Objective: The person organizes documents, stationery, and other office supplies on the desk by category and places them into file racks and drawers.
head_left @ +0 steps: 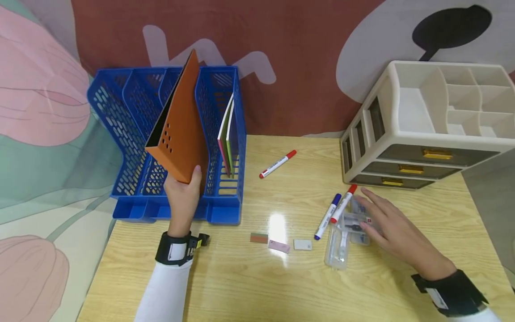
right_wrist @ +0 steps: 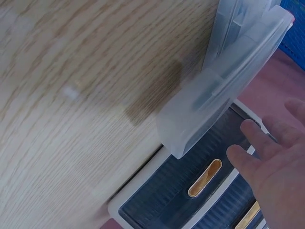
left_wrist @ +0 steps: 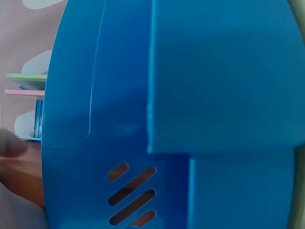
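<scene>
My left hand grips the lower end of an orange folder, thumb on its right side. The folder stands tilted in a blue file rack, its dark inside showing along the left edge. In the left wrist view the rack's blue wall hides most of the hand. My right hand hovers with spread fingers over clear plastic cases. In the right wrist view a clear case stands apart from the fingers. A red marker and a blue marker lie beside the cases.
Thin notebooks stand in the rack's right compartment. Another red marker lies near the rack. Small erasers or blocks, one orange-green, one pink, one white, lie in front. A white drawer organizer stands at the right.
</scene>
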Demonstrator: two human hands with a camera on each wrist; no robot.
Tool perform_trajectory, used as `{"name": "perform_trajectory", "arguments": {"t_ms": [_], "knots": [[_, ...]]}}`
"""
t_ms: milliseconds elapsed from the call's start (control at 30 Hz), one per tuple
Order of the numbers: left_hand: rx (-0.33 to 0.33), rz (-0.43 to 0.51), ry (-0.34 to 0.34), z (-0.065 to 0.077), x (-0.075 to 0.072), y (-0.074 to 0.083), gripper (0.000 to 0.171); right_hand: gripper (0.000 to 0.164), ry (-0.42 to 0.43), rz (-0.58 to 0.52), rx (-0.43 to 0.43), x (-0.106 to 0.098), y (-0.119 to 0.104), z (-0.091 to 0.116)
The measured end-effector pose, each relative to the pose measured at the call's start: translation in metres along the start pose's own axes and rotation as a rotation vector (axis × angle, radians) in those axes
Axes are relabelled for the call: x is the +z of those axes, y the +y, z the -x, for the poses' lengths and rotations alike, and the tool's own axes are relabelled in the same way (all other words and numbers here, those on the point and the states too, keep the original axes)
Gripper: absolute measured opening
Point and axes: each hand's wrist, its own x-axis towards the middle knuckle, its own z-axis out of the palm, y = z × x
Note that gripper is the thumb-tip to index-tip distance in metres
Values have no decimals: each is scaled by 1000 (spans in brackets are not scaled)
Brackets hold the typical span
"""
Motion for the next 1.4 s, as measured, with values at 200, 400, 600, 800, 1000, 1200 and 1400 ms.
{"name": "perform_trajectory", "arguments": {"t_ms": [200, 400, 600, 800, 1000, 1200, 1400], "knots": [[35, -80, -14, 2, 2, 2, 36, 73, -1, -4, 3, 1, 0, 1], [88, -111, -11, 2, 3, 1, 36, 73, -10, -7, 15, 1, -1, 1], [106, -50, -37, 3, 2, 0, 45, 72, -19, -19, 37, -2, 0, 2], [144, 27, -25, 7, -2, 6, 66, 66, -15, -26, 55, -4, 2, 4], [308, 1, 70, 16, -9, 19, 73, 60, 13, -34, 73, -6, 7, 8], [479, -25, 232, 30, -11, 35, 58, 61, 23, -38, 99, -8, 10, 9], [657, -36, 351, 40, -4, 54, 50, 59, 28, -47, 146, -9, 10, 10]]}}
